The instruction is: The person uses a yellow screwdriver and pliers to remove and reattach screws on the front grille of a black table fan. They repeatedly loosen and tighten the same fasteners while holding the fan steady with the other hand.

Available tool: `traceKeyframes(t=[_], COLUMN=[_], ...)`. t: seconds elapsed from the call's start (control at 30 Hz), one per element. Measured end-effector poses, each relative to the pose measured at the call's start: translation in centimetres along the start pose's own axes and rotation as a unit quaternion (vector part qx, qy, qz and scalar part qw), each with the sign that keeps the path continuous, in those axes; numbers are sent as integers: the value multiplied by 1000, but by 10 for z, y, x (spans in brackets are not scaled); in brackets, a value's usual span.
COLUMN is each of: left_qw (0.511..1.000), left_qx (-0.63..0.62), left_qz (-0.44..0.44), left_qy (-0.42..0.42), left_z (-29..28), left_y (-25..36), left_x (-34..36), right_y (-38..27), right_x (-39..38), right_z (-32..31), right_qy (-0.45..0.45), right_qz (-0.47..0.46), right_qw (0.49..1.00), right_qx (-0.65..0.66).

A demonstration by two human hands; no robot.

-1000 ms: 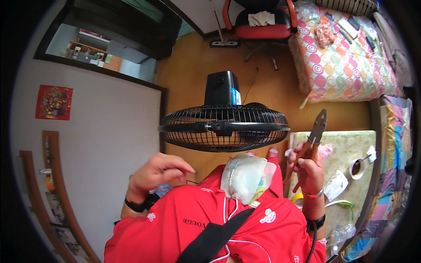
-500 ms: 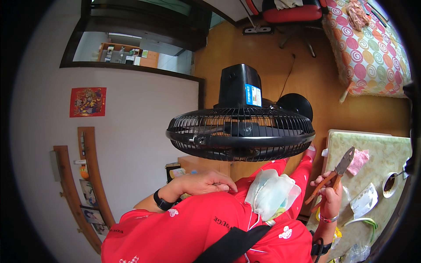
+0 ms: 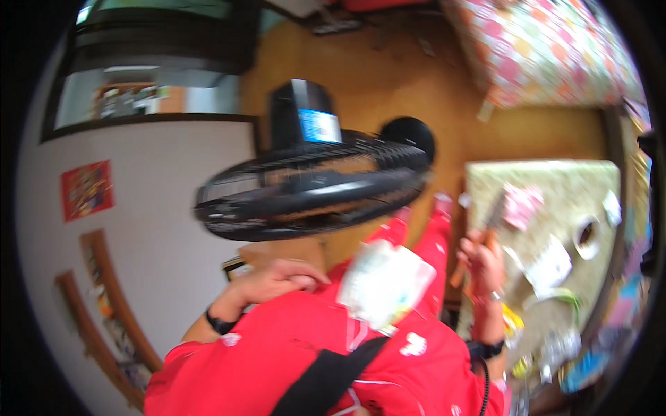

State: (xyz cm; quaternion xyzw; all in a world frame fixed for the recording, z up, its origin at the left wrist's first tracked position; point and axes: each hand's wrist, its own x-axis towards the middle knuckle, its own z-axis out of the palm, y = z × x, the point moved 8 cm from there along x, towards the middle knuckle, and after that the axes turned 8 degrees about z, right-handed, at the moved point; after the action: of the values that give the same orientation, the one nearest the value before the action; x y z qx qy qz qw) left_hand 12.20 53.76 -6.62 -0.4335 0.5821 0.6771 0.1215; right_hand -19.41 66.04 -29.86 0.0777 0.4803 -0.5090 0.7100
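Leftmost, the left hand [image 3: 281,281] rests loosely curled against the red jacket [image 3: 291,347], empty as far as blur lets me judge. Centre, the black fan [image 3: 312,194] crowds the chest, so arm swings look best kept low. Rightward, the right hand [image 3: 482,267] is clenched on a knife [image 3: 485,229], blade raised over the worktop [image 3: 541,187]'s near edge; I'd keep the tip away from the fan grille. Clutter leaves little free room there.

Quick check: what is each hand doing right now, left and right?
Left hand: fingers curled against the red shirt, holding nothing visible.
Right hand: closed around a knife handle.
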Motion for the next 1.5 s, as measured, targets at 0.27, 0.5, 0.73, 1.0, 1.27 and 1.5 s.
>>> traceKeyframes(t=[0.27,0.5,0.73,1.0,1.27,1.5], left_qw=[991,996,989,998,982,884], left_qx=[-117,-34,-64,-64,-134,-251], left_qz=[-45,-80,-131,20,136,394], left_qy=[-41,-11,27,8,-10,10], left_z=[6,-5,-13,-21,-49,-73], left_y=[-51,-118,-157,-179,-160,-63], left_x=[18,17,-4,-14,-43,-116], right_y=[62,65,66,54,-7,39], right_x=[63,132,165,150,4,-158], right_z=[-111,-144,-163,-152,14,300], right_qy=[308,461,476,505,81,-310], right_qz=[-20,-86,-143,-88,-61,-62], right_qw=[883,667,617,571,888,782], right_qx=[-354,-579,-610,-641,-450,-537])
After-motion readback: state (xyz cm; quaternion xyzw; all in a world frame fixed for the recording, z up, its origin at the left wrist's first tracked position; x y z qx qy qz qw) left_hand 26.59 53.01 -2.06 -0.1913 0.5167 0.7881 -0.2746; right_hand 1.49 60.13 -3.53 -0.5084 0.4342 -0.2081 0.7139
